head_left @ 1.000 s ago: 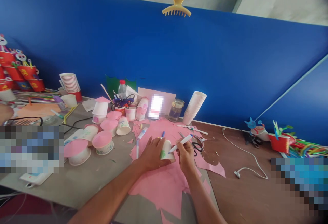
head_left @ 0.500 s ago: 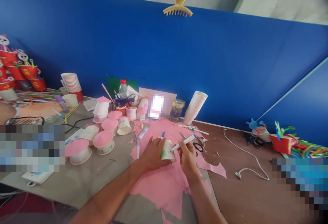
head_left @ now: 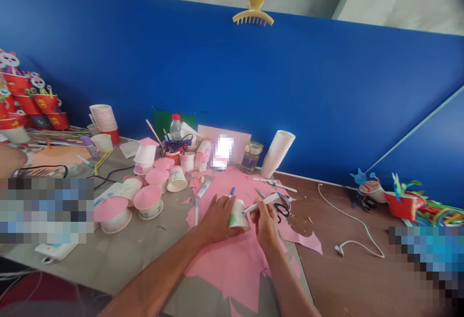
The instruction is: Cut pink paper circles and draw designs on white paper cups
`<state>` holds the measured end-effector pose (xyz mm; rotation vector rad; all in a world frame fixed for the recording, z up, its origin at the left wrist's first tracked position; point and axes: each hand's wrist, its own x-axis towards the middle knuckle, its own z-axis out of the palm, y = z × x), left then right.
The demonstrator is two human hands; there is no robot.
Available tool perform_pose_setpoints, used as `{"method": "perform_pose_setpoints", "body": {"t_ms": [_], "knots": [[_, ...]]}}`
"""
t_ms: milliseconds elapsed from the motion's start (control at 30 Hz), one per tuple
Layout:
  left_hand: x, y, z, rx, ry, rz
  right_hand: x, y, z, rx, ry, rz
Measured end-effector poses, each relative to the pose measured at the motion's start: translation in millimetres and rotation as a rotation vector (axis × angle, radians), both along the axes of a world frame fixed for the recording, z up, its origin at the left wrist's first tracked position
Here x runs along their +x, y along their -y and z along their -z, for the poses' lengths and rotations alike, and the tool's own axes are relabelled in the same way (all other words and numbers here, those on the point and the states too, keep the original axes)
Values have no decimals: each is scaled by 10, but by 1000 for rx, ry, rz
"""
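My left hand grips a white paper cup with a green marking on its side. The cup stands on pink paper in the middle of the table. In my right hand is a white marker pen with a blue end, its tip at the cup's right side; I cannot tell whether it touches. Dark-handled scissors lie just beyond my right hand. Left of my left hand lies another marker.
Several cups with pink paper tops, such as this one, stand to the left. A leaning stack of paper cups and a glass jar are at the back. A white cable lies at right. Another person's arm shows far left.
The marker in my right hand has tilted flatter and shifted slightly right. My left hand and the cup stay nearly in place; the whole view has shifted a little.
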<state>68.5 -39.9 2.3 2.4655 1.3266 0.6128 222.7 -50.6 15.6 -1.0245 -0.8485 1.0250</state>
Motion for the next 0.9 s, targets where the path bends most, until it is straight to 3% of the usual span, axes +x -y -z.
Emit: {"method": "perform_pose_setpoints", "body": {"t_ms": [900], "knots": [[8,27,-60,-15,-12,-4,-12,23,-49,42,196,12]]}}
